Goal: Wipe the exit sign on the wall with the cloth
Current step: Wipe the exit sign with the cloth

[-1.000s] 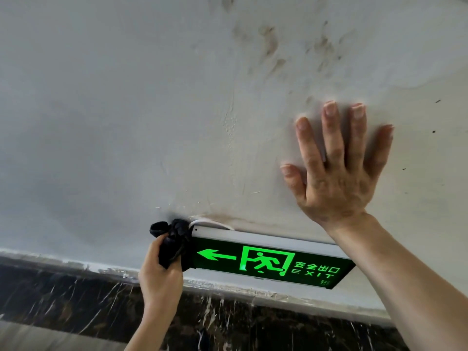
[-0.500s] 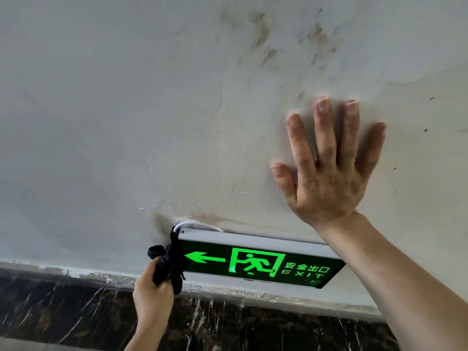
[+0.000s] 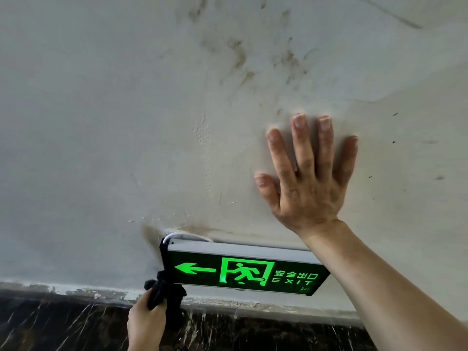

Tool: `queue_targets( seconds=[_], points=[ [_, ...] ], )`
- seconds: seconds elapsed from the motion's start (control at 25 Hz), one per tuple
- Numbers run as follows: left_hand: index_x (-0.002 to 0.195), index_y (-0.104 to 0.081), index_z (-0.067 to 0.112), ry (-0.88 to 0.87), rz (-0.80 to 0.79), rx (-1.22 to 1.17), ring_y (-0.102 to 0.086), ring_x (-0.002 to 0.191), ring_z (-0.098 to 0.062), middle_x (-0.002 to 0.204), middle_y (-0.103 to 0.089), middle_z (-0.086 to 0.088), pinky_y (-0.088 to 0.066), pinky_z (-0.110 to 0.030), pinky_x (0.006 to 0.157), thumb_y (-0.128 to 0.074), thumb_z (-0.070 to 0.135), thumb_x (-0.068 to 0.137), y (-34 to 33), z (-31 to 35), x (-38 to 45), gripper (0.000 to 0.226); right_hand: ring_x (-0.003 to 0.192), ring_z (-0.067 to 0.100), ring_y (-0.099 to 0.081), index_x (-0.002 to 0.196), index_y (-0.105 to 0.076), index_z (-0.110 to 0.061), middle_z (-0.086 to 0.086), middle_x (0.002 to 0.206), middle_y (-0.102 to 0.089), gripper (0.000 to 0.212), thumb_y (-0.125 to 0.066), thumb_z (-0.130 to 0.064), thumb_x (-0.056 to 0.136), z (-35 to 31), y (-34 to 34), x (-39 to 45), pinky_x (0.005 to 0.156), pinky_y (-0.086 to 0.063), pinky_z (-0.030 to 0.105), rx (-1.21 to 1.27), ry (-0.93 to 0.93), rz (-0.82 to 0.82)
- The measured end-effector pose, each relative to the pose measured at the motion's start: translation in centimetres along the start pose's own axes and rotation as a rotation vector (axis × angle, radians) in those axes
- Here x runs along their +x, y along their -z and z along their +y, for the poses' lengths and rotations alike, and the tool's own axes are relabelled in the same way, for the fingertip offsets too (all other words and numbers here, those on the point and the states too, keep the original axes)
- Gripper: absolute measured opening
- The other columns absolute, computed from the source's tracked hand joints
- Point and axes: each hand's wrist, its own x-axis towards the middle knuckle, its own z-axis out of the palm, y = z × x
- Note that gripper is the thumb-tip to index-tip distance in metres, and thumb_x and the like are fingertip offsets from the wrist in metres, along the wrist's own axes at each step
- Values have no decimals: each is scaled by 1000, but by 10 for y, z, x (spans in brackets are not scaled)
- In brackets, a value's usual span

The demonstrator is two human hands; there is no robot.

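Note:
The exit sign (image 3: 243,271) is a black box with a grey top edge, a lit green arrow, a running figure and the word EXIT, fixed low on the wall. My left hand (image 3: 147,323) grips a bunched black cloth (image 3: 164,291) and holds it against the sign's lower left corner. My right hand (image 3: 306,178) lies flat on the wall above the sign's right end, fingers spread, holding nothing. Its forearm crosses in front of the sign's right end and hides it.
The pale plaster wall (image 3: 101,122) carries brown smudges (image 3: 238,54) high up and a dark stain by the sign's top left corner. A white cable (image 3: 182,235) loops out behind the sign. Dark marble skirting (image 3: 50,323) runs along the bottom.
My left hand and the cloth have slid down the sign's left end, from its upper left edge to its lower left corner. My right hand stays pressed on the wall.

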Motion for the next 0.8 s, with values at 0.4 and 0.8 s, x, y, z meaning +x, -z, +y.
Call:
queue_targets(
  seconds=[0.4,0.8],
  points=[
    [95,-75,0,-13,-386,-337,-70,80,-30,79,-77,-18,-52,-32,69,-66,-20,82,0,32,-95,26,145,17,29,151,17,-31,-10,154,39,78,-34,-56,97,2,29,6,116,13,54,129,1,-351],
    [100,-80,19,-9,-644,-778,-73,101,-42,110,-76,-22,-63,-46,71,-80,35,64,29,101,-161,40,145,-8,-4,147,-25,-46,-34,153,-20,58,-31,-62,92,-15,142,-7,115,-8,13,815,-368,-860]
  ],
)
